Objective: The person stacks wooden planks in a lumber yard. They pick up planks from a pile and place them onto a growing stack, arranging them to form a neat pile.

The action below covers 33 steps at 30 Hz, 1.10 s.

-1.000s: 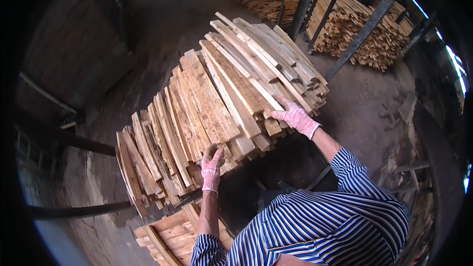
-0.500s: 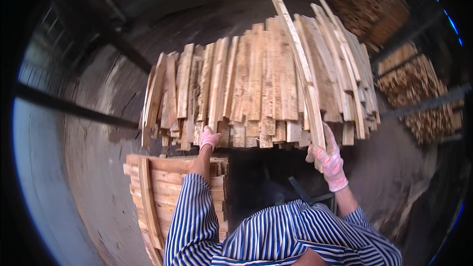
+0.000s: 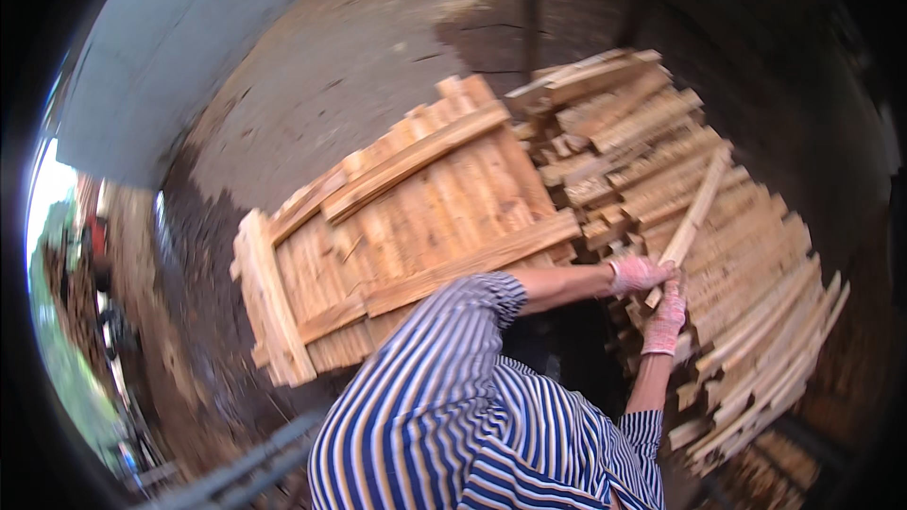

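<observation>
A long, narrow wooden slat (image 3: 697, 208) slants up and away over a stack of similar slats (image 3: 727, 255) at the right. My right hand (image 3: 666, 321), in a pink and white glove, is closed round the slat's near end. Beside it my left hand (image 3: 641, 274), gloved alike, has its fingers closed on the same end; the two hands nearly touch. Left of my hands lies a wide pile of boards (image 3: 416, 227) set side by side, with loose battens (image 3: 416, 162) laid along and across its top.
A bare concrete floor (image 3: 331, 66) stretches behind the boards, with a pale wall (image 3: 189, 47) at the upper left. Dark posts (image 3: 527, 9) rise behind the slat stack. A grey metal bar (image 3: 246, 463) crosses the lower left. More stacked wood (image 3: 770, 472) shows at lower right.
My view has turned left, bringing the whole board pile into sight. My left hand has left the stack's near edge and joined my right hand at the slat's end.
</observation>
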Each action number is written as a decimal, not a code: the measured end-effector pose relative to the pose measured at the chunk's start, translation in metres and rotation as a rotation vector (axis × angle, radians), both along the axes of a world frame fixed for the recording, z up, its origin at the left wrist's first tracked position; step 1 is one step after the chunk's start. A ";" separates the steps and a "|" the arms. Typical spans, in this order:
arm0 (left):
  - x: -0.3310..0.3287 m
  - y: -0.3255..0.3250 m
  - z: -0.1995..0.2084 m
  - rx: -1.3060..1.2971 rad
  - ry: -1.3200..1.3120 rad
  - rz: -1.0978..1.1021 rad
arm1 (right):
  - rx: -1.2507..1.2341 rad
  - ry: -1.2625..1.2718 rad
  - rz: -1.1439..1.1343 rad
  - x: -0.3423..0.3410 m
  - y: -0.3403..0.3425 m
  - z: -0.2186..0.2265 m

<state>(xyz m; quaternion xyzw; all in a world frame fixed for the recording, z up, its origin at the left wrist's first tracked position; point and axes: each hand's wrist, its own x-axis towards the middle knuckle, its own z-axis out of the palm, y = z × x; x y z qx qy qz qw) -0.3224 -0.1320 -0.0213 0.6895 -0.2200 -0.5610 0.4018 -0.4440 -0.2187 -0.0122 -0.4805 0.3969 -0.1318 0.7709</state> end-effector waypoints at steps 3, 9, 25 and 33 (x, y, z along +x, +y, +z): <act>-0.003 0.023 0.022 -0.179 0.116 0.364 | 0.032 0.031 0.094 0.020 0.003 0.000; 0.027 0.018 0.015 -0.274 0.627 0.496 | 0.223 -0.044 0.074 0.021 0.017 0.021; 0.092 -0.044 0.026 -0.059 -0.106 0.336 | -0.867 0.467 0.292 -0.067 0.049 0.039; 0.204 -0.039 -0.097 -0.111 -0.286 0.274 | -1.035 1.030 -0.186 -0.127 -0.036 0.044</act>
